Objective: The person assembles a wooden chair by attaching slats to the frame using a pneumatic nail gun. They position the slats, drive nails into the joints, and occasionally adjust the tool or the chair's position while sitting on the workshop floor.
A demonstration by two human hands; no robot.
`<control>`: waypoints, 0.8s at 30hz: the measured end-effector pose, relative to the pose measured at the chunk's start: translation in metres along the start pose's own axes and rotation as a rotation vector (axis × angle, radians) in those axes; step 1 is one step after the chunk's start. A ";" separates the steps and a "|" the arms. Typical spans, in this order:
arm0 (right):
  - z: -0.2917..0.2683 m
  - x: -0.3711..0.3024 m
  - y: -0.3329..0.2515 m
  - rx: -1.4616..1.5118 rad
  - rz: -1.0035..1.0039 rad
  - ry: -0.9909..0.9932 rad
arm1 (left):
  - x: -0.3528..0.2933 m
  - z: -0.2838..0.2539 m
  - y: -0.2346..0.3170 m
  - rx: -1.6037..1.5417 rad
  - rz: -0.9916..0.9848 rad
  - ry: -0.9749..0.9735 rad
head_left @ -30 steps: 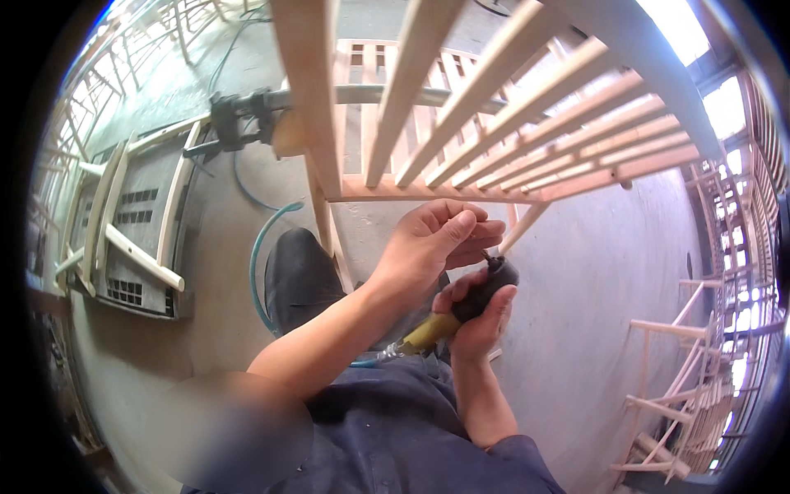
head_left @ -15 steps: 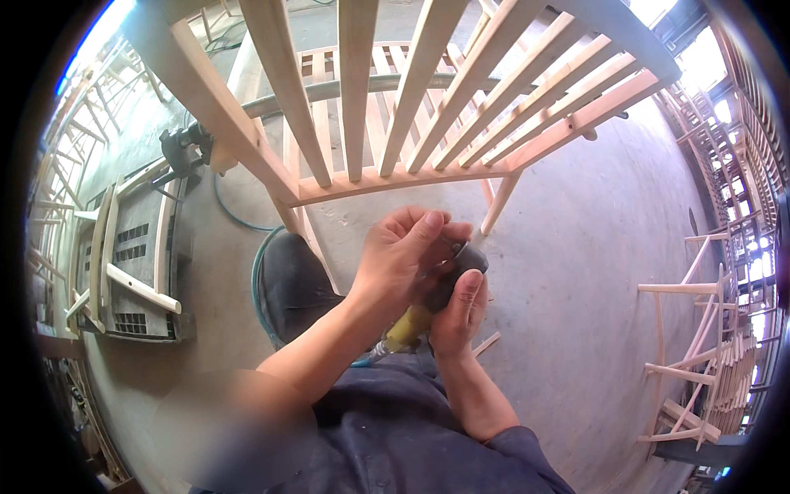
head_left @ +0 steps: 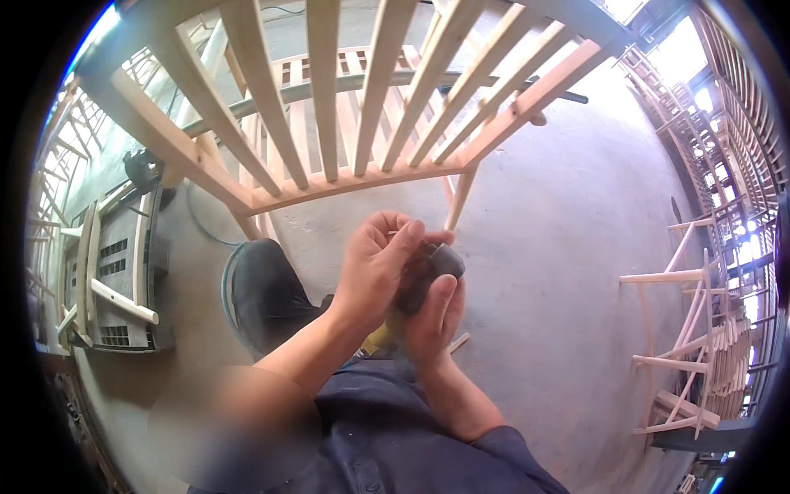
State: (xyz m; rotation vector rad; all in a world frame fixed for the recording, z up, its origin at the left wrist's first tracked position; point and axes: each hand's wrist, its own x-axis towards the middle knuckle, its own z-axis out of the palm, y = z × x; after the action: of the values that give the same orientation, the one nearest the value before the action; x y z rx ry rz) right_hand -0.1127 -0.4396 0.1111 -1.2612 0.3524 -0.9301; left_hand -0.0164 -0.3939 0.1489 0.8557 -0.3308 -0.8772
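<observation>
In front of my body, my right hand point(head_left: 434, 323) is wrapped round an air tool point(head_left: 420, 290) with a dark head and a yellow lower part point(head_left: 378, 337). My left hand point(head_left: 374, 259) is closed at the tool's front end, thumb against the fingers. Whatever those fingertips hold is too small and blurred to name. Just beyond both hands stands a pale slatted wooden bench frame point(head_left: 354, 186), its slats rising toward me. A metal bar clamp point(head_left: 300, 92) spans it, with a dark clamp head point(head_left: 143, 170) at the left.
A teal air hose point(head_left: 226, 288) loops round my dark-trousered leg point(head_left: 267, 288). To the left, wooden parts lie on a grey plastic pallet point(head_left: 123, 317). Wooden frames point(head_left: 668, 278) and stacked slats point(head_left: 728, 362) line the right side. A short stick point(head_left: 459, 342) lies on the floor.
The bench frame and floor items have shifted left in view. Both hands have moved slightly left with the tool, the left still at its front end; less of the yellow part shows.
</observation>
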 end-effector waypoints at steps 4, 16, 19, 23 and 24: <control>-0.024 0.011 -0.023 -0.103 -0.107 -0.036 | 0.007 0.034 0.005 -0.007 -0.162 0.038; -0.058 0.039 0.006 -0.373 0.017 -0.025 | 0.064 0.048 -0.022 0.100 -0.324 0.245; -0.071 0.028 0.021 -0.390 0.231 -0.020 | 0.070 0.005 -0.067 0.290 -0.336 0.268; -0.100 -0.011 0.054 0.046 0.439 -0.117 | 0.082 -0.001 -0.081 0.096 -0.429 0.199; -0.105 -0.023 0.066 0.096 0.469 -0.120 | 0.084 0.003 -0.077 0.012 -0.458 0.190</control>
State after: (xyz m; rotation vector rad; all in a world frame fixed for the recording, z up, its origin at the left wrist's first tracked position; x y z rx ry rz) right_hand -0.1730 -0.4895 0.0120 -1.0759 0.4779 -0.4638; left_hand -0.0073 -0.4878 0.0847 1.0373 0.0317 -1.2060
